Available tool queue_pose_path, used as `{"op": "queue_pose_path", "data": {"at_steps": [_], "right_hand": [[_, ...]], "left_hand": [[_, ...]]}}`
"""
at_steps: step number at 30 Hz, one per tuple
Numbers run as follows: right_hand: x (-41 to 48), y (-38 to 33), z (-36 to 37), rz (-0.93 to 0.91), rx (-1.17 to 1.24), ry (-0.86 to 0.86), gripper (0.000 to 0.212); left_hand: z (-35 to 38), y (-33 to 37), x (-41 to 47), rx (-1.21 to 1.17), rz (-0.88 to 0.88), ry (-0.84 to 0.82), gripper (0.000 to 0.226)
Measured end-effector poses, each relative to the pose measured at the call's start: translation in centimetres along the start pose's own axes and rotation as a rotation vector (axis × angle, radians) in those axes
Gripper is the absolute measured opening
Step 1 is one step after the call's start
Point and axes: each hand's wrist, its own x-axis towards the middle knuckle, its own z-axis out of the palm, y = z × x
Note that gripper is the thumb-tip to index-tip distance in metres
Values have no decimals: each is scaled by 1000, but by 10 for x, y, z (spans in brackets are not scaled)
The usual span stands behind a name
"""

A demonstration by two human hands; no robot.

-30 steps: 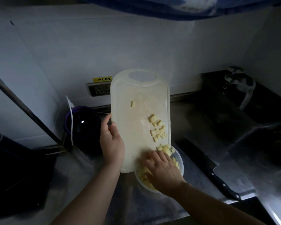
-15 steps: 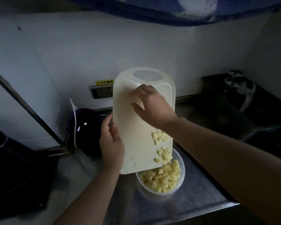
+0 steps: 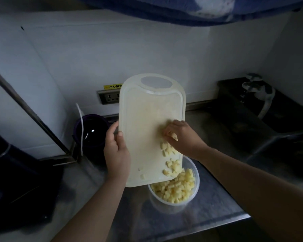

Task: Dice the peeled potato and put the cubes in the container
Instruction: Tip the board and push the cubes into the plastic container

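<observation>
A white plastic cutting board is tilted steeply, its low end over a clear round container full of pale yellow potato cubes. My left hand grips the board's left edge, thumb on top. My right hand lies on the board's right side, fingers bent downward and touching the cubes there. More potato cubes lie on the board below that hand, down to the lower edge.
The container stands on a steel counter near its front edge. A dark purple pot sits at the back left, a wall socket behind the board, a dark sink with a tap to the right.
My right hand has swept from the top of the board down to its middle right, pushing cubes toward the container. The board and my left hand have hardly moved.
</observation>
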Motion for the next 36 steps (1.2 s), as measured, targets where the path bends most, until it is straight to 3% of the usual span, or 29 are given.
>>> {"op": "queue_pose_path", "data": {"at_steps": [12,17,22,24,28,32,36], "right_hand": [[-72,-4,41,454,213,-205,20],[-90,-11,34,434,200,-298,26],[-41,-22,-1,183,158,46,18],[-24,-30,-6,114,143,67,17],[-32,-29,0,8,-7,-139,18],[-65,-18,17,30,-107,-354,25],[-83,-14,22,90,-84,-425,33]], "left_hand": [[-4,1,1,2,-23,25,33],[-7,3,2,13,14,25,33],[-6,7,-1,-9,28,25,33],[-5,11,-4,-35,32,22,32],[-3,18,-8,-76,31,15,32],[-3,21,-5,-95,30,36,31],[-2,22,-3,-74,29,48,31]]}}
